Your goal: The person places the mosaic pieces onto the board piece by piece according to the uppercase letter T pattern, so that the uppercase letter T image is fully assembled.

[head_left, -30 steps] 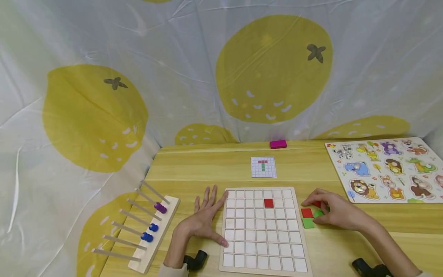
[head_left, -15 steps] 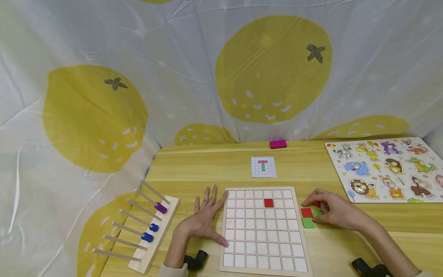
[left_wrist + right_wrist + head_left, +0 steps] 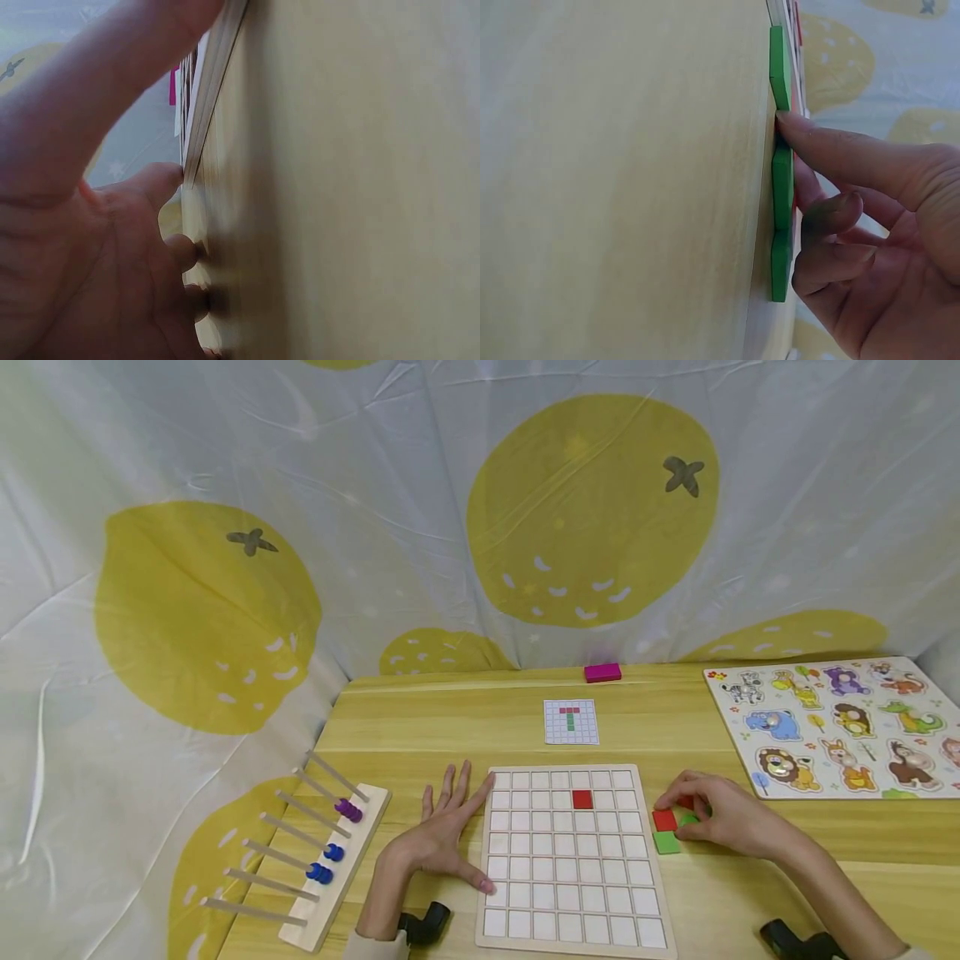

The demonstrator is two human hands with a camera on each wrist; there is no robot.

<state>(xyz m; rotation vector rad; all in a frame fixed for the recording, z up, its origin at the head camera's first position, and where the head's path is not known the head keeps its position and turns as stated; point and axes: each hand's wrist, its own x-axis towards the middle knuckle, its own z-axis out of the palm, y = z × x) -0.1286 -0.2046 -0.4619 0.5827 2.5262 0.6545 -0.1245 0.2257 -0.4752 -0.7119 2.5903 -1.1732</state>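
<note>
Wood-grained table [image 3: 450, 718]: left hand [image 3: 442, 839], splayed wide, touches a gridded board [image 3: 575, 870]; right hand [image 3: 726, 816], curled, pinches a square red tile [image 3: 663, 820]

Gap between board [image 3: 566, 847] and card [image 3: 571, 722]

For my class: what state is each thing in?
Grid board: flat, one placed red tile
Pattern card: flat, face up
Animal puzzle: flat, face up
Bead rack: some rods beaded, others bare
Left hand: spread, touching board
Right hand: curled about loose red tile
Green tiles: off the board
</note>
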